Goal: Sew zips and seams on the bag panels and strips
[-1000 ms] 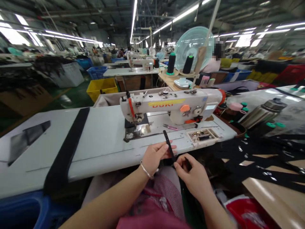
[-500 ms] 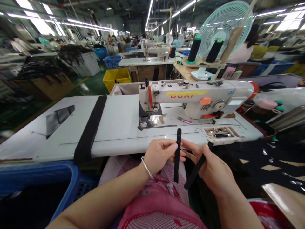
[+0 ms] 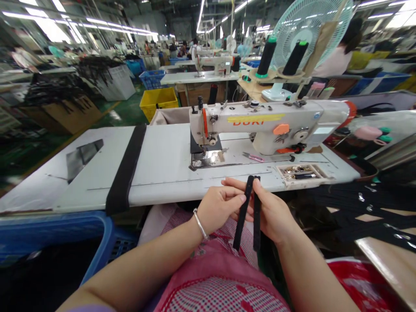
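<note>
Two short black straps hang side by side between my hands, just in front of the table's edge. My left hand (image 3: 221,203), with a silver bangle at the wrist, pinches the left black strap (image 3: 242,221) between thumb and fingers. My right hand (image 3: 274,212) grips the right black strap (image 3: 257,225) near its upper end, the thumb lying on it. The tops of the straps are close together and their lower ends spread a little apart. Beyond my hands stands a white sewing machine (image 3: 240,115) on its white table (image 3: 162,173).
Pink-handled thread snips (image 3: 253,157) lie by the machine. A small parts tray (image 3: 300,175) holds metal pieces. A wide black band (image 3: 125,173) crosses the table at left. A blue basket (image 3: 104,229) stands lower left. Black straps with metal rings (image 3: 370,208) lie at right.
My right hand has moved left and brought its strap up beside the left one, now nearly upright. The left strap has tilted slightly. The view has shifted a little.
</note>
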The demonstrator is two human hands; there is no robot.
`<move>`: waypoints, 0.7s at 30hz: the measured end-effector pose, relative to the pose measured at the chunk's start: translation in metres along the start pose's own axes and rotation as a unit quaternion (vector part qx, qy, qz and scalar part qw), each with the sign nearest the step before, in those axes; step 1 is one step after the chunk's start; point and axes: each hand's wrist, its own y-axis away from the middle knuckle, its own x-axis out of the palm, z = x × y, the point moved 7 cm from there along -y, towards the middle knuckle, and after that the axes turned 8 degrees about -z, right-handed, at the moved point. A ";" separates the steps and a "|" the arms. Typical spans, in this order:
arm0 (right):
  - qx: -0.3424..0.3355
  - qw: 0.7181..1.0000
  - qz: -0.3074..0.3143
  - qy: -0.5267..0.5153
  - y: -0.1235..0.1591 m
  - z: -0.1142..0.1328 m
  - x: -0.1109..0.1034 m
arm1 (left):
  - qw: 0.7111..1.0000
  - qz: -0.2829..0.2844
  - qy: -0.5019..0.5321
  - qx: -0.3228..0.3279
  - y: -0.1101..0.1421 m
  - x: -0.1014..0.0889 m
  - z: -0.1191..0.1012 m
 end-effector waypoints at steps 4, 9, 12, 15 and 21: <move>-0.012 1.000 0.012 -0.024 -0.003 -0.003 0.003 | 1.000 0.004 0.012 -0.001 0.001 0.001 0.004; -0.022 0.998 0.031 -0.049 -0.003 -0.006 0.005 | 1.000 -0.016 -0.007 0.000 0.001 0.001 0.006; -0.032 0.998 0.026 -0.044 -0.004 -0.007 0.004 | 1.000 -0.024 -0.020 -0.004 0.000 0.001 0.005; -0.036 0.998 0.028 -0.036 -0.004 -0.008 0.005 | 0.999 -0.027 -0.026 -0.008 -0.001 0.000 0.005; -0.040 0.999 0.025 -0.017 -0.006 -0.010 0.004 | 0.999 -0.028 -0.037 -0.003 -0.004 -0.002 0.006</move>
